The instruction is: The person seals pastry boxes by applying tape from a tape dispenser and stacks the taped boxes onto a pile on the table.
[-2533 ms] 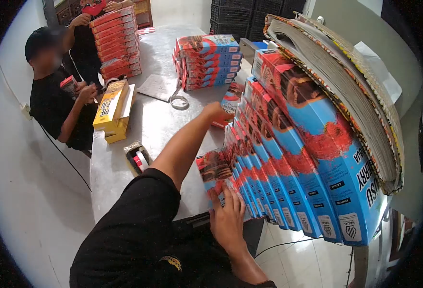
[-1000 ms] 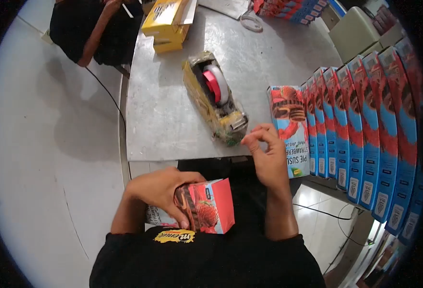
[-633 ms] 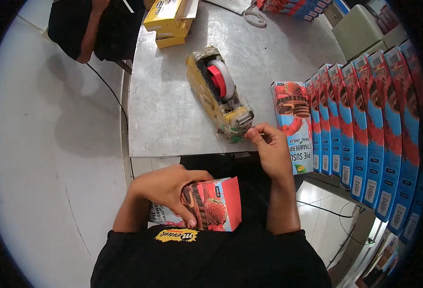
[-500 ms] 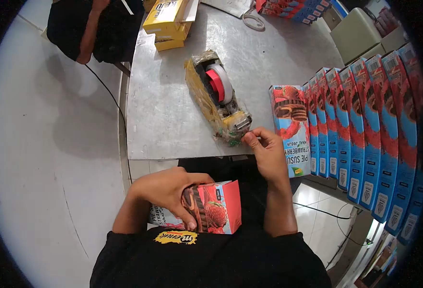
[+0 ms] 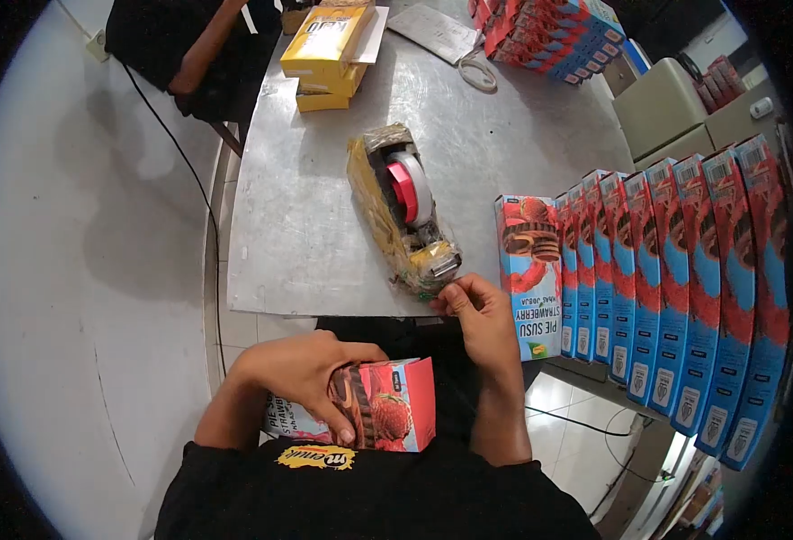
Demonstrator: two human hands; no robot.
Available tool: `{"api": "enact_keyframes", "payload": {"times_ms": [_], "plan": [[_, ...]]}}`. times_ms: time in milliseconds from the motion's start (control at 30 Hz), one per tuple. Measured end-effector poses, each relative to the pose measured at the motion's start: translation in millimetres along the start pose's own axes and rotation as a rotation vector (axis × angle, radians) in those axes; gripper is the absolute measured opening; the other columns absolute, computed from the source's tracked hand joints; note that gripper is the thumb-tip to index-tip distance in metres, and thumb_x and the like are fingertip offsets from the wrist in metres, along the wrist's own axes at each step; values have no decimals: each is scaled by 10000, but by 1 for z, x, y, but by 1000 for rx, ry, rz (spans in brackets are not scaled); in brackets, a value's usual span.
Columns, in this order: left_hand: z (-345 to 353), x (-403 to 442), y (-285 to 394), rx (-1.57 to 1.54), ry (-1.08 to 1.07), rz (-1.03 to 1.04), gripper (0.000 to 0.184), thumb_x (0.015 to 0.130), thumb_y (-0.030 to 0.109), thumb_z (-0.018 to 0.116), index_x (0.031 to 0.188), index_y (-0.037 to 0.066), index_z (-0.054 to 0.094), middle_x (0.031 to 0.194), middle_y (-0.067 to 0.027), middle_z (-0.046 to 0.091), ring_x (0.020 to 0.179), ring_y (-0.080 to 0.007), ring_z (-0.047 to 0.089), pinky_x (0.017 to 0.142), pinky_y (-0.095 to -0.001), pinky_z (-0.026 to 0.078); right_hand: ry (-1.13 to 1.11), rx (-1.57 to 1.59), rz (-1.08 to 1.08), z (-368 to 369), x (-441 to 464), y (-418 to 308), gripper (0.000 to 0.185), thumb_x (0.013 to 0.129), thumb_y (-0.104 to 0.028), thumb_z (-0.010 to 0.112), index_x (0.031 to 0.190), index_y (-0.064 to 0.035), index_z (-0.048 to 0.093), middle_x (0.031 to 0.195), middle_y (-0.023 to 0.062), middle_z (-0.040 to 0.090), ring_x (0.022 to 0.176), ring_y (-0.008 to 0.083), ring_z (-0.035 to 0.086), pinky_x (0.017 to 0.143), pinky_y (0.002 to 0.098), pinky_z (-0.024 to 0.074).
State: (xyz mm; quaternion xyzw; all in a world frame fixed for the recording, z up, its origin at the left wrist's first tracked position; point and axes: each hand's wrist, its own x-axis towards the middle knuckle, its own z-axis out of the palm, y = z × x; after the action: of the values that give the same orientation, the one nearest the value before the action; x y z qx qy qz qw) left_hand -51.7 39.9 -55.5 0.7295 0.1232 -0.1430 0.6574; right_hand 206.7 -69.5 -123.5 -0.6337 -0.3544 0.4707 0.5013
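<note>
My left hand (image 5: 302, 378) is wrapped over a Pie Susu strawberry box (image 5: 387, 409), held on its side against my shirt. The box's red end faces right, and its far-left part is partly hidden by the hand and forearm. On the metal table's near edge lies a tape dispenser (image 5: 374, 202) bound in brown tape, with a tape roll (image 5: 419, 193) on a red core. At its cutter end my right hand (image 5: 482, 315) has thumb and forefinger pinched together on the tape's end; the strip itself is barely visible.
On the right a row of upright strawberry boxes (image 5: 635, 279) stands along the metal table (image 5: 297, 261). Yellow boxes (image 5: 329, 45) are stacked at the far left. More red-and-blue boxes (image 5: 554, 36) lie at the back. Another person's arm (image 5: 207, 49) is at upper left.
The view has shifted, so the table and boxes sit lower in the picture. Both hands keep their holds; my right hand remains pinched at the dispenser's cutter end.
</note>
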Motion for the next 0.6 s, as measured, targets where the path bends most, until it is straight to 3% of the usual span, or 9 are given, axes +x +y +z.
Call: {"api": "enact_keyframes", "payload": {"times_ms": [100, 200, 233, 267, 300, 433, 500, 533, 600], "plan": [[1, -3, 0, -26, -15, -3, 925, 625, 421, 987, 1356, 42, 566, 1028, -98, 771, 914, -195, 753, 800, -312, 589, -14, -98, 101, -1, -5, 5, 223, 1020, -176, 659, 900, 10, 694, 816, 30, 696, 784, 108, 632, 739, 264, 505], [2, 1, -5, -50, 4, -2, 917, 631, 445, 978, 1353, 50, 574, 1024, -96, 773, 908, -198, 755, 791, -317, 589, 116, -47, 28, -6, -23, -2, 178, 1018, -175, 667, 1001, 1, 683, 891, 40, 693, 846, 123, 647, 792, 276, 518], [2, 2, -7, -53, -12, -12, 911, 632, 457, 974, 1347, 55, 580, 1018, -95, 774, 903, -200, 756, 783, -320, 588, 145, 22, -87, -4, -27, -13, 190, 1016, -180, 672, 1083, -3, 654, 934, 43, 686, 892, 130, 646, 824, 282, 518], [1, 4, -6, -58, -14, -7, 911, 632, 457, 974, 1347, 55, 580, 1018, -95, 774, 903, -200, 756, 783, -320, 588, 181, 93, -214, -2, -26, -24, 239, 1014, -185, 677, 1166, -7, 626, 977, 45, 678, 937, 137, 644, 856, 288, 519], [0, 7, -2, 7, -16, 17, 908, 630, 459, 974, 1344, 57, 582, 1010, -97, 774, 897, -204, 757, 772, -322, 588, 209, 130, -295, 1, -20, -31, 416, 1001, -197, 696, 1341, -24, 530, 1013, 47, 661, 1009, 148, 630, 920, 302, 502], [2, 12, 9, 65, -30, 12, 909, 619, 467, 976, 1334, 61, 587, 995, -107, 773, 884, -213, 759, 750, -326, 583, 183, -36, -375, 16, 22, -55, 531, 978, -170, 718, 1431, -34, 476, 1015, 62, 669, 1040, 133, 623, 972, 328, 486], [1, 9, 13, 62, -24, 5, 907, 619, 461, 977, 1332, 59, 587, 992, -103, 773, 880, -210, 758, 752, -324, 584, 124, -346, -326, 21, 36, -62, 602, 953, -136, 733, 1476, -37, 453, 977, 60, 686, 1001, 119, 639, 1008, 353, 467], [2, 8, 13, 53, -21, -2, 904, 619, 455, 979, 1330, 57, 586, 989, -100, 774, 876, -206, 757, 754, -323, 585, 118, -343, -325, 22, 39, -64, 602, 953, -136, 733, 1476, -37, 453, 977, 60, 686, 1001, 119, 639, 1008, 353, 467], [5, 6, 5, 26, 10, 17, 892, 621, 428, 984, 1328, 55, 586, 980, -96, 776, 868, -194, 755, 753, -319, 585, 28, 20, -214, 24, 41, -68, 641, 919, -73, 746, 1486, -32, 449, 922, 41, 701, 954, 110, 655, 1017, 355, 459]]}}
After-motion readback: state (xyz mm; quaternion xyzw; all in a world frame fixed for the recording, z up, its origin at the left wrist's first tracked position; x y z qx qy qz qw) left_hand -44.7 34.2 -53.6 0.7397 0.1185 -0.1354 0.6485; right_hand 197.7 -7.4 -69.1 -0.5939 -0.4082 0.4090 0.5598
